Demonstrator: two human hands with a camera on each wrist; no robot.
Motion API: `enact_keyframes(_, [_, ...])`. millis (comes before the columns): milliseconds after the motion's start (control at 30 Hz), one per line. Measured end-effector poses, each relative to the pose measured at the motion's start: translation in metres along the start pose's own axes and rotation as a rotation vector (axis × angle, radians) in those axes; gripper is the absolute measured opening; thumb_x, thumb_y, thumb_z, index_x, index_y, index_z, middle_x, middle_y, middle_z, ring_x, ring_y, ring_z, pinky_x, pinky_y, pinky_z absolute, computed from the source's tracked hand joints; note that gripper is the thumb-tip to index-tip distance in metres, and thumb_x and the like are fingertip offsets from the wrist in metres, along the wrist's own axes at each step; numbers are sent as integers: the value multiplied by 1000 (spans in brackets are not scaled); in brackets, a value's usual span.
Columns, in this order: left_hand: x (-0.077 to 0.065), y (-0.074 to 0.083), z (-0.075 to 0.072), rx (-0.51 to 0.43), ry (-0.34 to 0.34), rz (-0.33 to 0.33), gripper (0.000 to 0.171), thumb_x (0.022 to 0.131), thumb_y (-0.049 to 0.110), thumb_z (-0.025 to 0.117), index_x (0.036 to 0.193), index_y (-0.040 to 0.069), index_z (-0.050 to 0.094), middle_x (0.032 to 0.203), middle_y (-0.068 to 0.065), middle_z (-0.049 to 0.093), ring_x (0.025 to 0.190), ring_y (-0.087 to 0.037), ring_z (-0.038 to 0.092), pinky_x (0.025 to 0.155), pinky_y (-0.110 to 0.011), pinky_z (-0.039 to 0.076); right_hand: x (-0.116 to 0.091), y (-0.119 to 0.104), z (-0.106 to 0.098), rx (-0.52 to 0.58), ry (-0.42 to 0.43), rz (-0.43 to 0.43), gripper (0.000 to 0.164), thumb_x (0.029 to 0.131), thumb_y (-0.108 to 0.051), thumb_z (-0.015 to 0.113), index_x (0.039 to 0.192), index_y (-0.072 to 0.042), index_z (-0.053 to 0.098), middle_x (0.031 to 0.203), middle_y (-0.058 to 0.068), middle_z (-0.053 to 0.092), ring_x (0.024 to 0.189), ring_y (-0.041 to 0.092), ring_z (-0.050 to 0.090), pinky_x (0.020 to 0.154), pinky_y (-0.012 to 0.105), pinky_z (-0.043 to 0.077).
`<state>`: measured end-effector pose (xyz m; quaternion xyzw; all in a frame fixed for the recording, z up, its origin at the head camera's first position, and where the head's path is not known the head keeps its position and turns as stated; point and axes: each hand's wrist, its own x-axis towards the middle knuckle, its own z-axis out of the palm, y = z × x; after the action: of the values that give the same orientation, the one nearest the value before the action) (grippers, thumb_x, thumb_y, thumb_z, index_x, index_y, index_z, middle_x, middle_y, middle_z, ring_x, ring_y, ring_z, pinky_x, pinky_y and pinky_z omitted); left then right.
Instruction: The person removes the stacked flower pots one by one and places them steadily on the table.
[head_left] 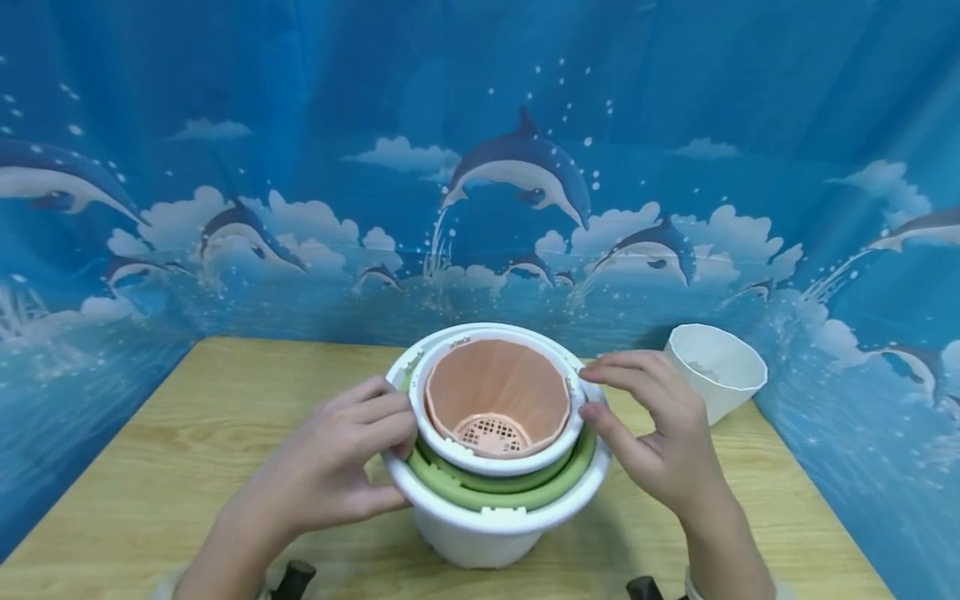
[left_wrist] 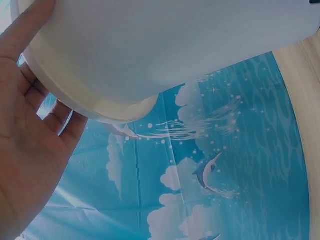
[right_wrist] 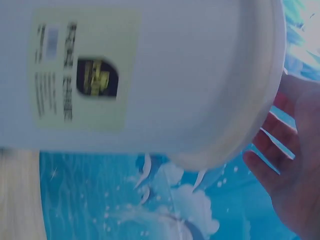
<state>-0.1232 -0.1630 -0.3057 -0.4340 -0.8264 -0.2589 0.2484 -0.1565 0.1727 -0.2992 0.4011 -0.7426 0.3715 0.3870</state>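
Note:
A nested stack of flower pots stands at the middle of the table. Outermost is a large white pot (head_left: 480,542); green rims (head_left: 480,493) show inside it, then a smaller white pot (head_left: 497,467), and innermost a peach pot (head_left: 498,375) with a perforated bottom. My left hand (head_left: 345,454) grips the large pot's rim at the left, fingers over the edge; its thumb lies along the outer wall in the left wrist view. On the other side, my right hand (head_left: 663,425) has its fingers spread, thumb and fingertips at the right-hand rims. A printed label (right_wrist: 85,70) sits on the large pot's wall.
Behind the right hand, a separate white pot (head_left: 716,367) leans tilted near the table's back right corner. The wooden table (head_left: 187,433) is bordered at the back and sides by a blue dolphin-print curtain (head_left: 360,100).

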Motion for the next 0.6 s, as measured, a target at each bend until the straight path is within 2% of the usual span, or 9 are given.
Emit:
enact_keyframes(200, [0, 1, 0, -10, -16, -16, 42, 68, 30, 88, 79, 25, 47, 90, 18, 51, 94, -4, 46, 76, -25, 46, 5, -24, 11, 116, -113, -129, 28, 93, -32, 71, 110, -10, 73, 107, 8, 70, 104, 24, 60, 100, 26, 44])
enact_keyframes(267, [1, 1, 1, -5, -1, 0, 42, 68, 29, 88, 79, 25, 47, 90, 18, 51, 94, -4, 46, 75, -25, 46, 7, -29, 15, 136, -155, -160, 28, 93, -32, 70, 111, -11, 73, 107, 6, 70, 103, 23, 61, 100, 25, 44])
enact_keyframes(433, [1, 0, 0, 9, 12, 12, 43, 65, 27, 88, 78, 25, 47, 89, 18, 52, 94, -4, 47, 77, -25, 47, 7, -32, 19, 114, -245, -167, 25, 95, -33, 67, 113, -16, 73, 106, 0, 72, 104, 19, 64, 108, 32, 42])
enact_keyframes(600, [1, 1, 0, -3, -21, -24, 43, 67, 29, 88, 79, 26, 47, 89, 18, 52, 95, -4, 47, 79, -27, 48, 4, -31, 20, 92, -256, -171, 23, 95, -32, 66, 112, -17, 73, 101, -3, 72, 99, 16, 66, 110, 37, 41])
